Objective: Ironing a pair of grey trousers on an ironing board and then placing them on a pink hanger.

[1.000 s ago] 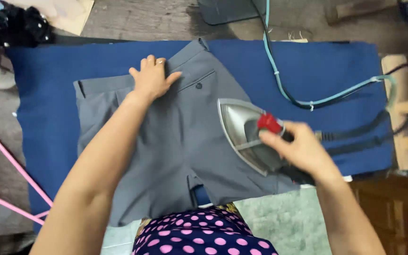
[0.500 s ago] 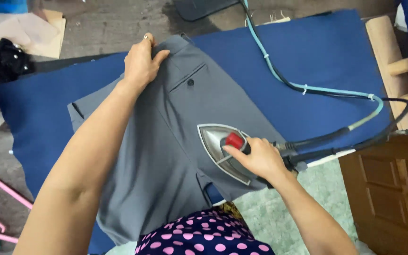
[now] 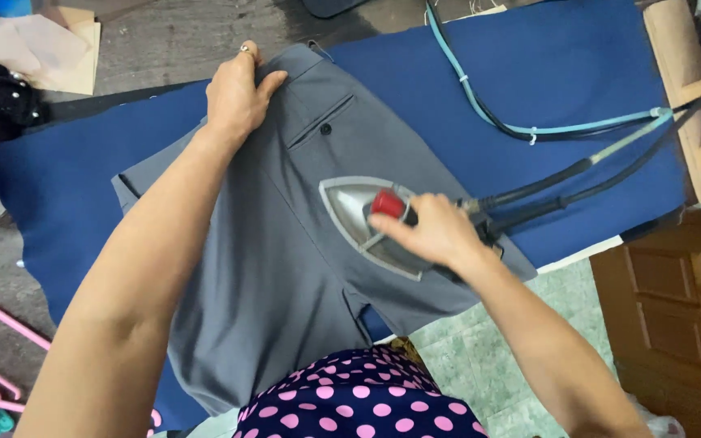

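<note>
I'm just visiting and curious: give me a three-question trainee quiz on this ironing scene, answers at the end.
1. Which hand grips the iron?
A. left
B. right
C. both

2. True or false: the left hand presses flat on the grey trousers near the waistband.

3. Fill in: the trousers lie on a ____ coloured ironing cloth.

Key
1. B: the right hand wraps the handle, just behind its red knob.
2. True: it lies on the fabric beside the buttoned back pocket.
3. Blue: the cloth spreads out around the trousers, with the iron's cables lying over it.
</note>
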